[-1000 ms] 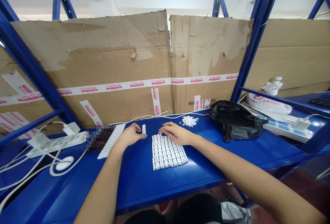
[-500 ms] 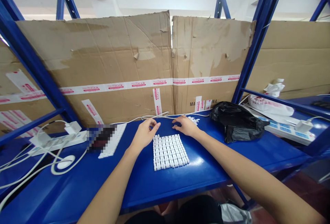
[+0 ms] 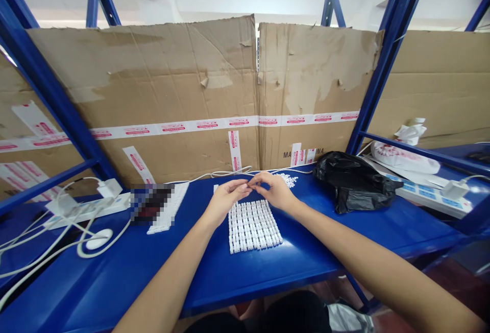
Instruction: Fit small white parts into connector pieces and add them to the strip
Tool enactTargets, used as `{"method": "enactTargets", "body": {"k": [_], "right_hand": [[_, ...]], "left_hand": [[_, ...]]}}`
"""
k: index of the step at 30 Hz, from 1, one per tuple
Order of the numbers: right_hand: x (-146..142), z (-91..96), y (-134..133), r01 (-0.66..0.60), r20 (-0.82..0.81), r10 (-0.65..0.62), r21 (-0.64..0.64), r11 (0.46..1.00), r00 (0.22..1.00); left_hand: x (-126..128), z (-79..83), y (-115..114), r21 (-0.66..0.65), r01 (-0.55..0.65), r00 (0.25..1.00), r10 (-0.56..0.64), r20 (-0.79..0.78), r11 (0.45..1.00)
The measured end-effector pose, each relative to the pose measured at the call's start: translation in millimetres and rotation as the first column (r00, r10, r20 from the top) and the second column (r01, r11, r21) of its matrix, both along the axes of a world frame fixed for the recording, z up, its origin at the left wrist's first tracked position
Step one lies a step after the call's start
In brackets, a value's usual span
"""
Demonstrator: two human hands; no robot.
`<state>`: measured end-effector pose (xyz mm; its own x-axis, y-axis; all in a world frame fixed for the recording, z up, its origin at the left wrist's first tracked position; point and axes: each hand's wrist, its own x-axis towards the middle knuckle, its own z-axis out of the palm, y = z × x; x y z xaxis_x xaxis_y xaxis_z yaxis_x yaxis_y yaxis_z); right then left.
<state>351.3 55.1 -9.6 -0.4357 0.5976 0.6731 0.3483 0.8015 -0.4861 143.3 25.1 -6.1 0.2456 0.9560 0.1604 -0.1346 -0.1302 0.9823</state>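
My left hand [image 3: 226, 201] and my right hand [image 3: 274, 190] meet fingertip to fingertip over the far edge of a block of small white pieces [image 3: 253, 228]. Both hands are closed in a pinch; whatever lies between the fingertips is too small or hidden to make out. The white pieces are joined in neat side-by-side rows on the blue tabletop [image 3: 306, 261]. Just behind my right hand lies a loose heap of small white parts [image 3: 288, 180].
To the left is a white panel [image 3: 168, 210], partly under a blurred-out patch, near a power strip [image 3: 92, 210] with cables. A black plastic bag [image 3: 352, 182] lies on the right, another power strip [image 3: 429, 195] beyond it. Cardboard [image 3: 184, 82] walls the back.
My hands were apart and have come together at the fingertips. My left hand moved right, and my right hand moved slightly left. The block of white pieces stayed put.
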Motion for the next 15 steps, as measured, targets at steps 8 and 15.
{"method": "enactTargets", "body": {"k": [8,15], "right_hand": [[-6,-11.5,9,-0.073,-0.142,0.068,-0.029,0.997,0.988],[18,-11.6,27,0.178,0.040,-0.179,0.028,0.984,0.983]], "left_hand": [[3,-6.8,5,-0.079,0.049,0.985,-0.035,0.167,0.996],[-6,-5.9,14,-0.046,-0.209,0.966,0.213,0.149,0.977]]}}
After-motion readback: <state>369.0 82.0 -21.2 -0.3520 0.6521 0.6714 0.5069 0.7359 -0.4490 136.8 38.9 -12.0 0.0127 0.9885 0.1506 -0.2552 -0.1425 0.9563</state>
